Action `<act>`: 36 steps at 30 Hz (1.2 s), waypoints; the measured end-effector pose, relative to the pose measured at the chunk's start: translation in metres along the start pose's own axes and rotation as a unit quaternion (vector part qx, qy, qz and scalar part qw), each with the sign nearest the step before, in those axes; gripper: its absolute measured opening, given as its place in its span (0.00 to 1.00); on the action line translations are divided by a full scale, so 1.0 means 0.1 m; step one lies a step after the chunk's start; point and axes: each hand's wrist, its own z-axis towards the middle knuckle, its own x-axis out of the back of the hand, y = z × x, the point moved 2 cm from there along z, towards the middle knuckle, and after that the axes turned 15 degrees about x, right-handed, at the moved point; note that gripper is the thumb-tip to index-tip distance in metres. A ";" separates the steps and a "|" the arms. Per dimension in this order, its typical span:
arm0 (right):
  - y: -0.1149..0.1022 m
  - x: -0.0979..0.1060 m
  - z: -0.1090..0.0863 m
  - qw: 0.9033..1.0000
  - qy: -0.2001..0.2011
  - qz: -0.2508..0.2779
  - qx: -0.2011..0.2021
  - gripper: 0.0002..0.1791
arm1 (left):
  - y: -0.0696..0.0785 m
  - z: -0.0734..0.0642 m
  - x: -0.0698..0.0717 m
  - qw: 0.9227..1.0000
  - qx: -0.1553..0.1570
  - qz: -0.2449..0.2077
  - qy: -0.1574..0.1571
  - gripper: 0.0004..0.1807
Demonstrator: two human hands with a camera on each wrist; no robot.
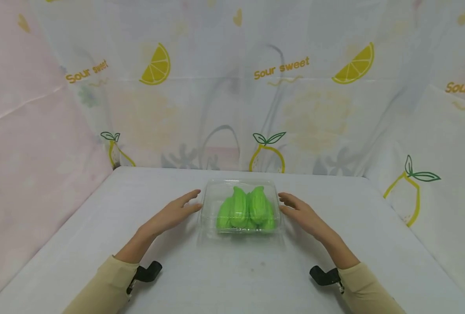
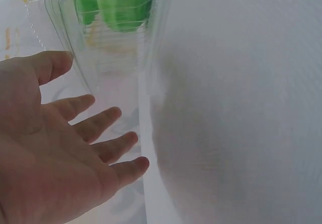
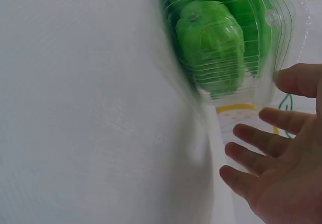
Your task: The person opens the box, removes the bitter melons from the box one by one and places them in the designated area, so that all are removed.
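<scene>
A clear plastic clamshell box [image 1: 212, 196] sits on the white table with its lid down. Inside it lie several bright green, ridged, oblong pieces [image 1: 239, 207] that look like toy fruit or vegetables. My left hand [image 1: 171, 214] is at the box's left side, fingers extended, with thumb and fingertips right at the wall. On the opposite side my right hand [image 1: 305, 218] mirrors it. Each wrist view shows the palm facing the box [image 2: 113, 53], fingers spread and relaxed, the thumb tip [image 3: 288, 79] close to the lid edge. Neither hand grips anything.
The white tabletop [image 1: 232, 279] surrounds the box. Behind it hangs a pale curtain [image 1: 217, 109] printed with lemons and lettering, and similar cloth closes off both sides. Black wrist mounts [image 1: 148, 271] stick out from both beige sleeves [image 1: 103, 288].
</scene>
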 end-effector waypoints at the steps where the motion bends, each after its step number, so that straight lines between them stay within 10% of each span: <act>1: 0.01 0.00 0.00 1.000 0.001 0.009 -0.001 0.32 | 0.00 0.00 0.00 1.000 -0.005 -0.006 -0.003 0.37; 30: 0.09 0.01 0.04 0.979 0.041 0.200 -0.029 0.26 | 0.09 0.05 -0.08 0.992 -0.034 -0.119 0.002 0.29; 36: 0.10 -0.02 0.05 0.972 0.038 0.228 -0.045 0.25 | 0.04 0.06 -0.07 0.983 -0.015 -0.178 -0.046 0.29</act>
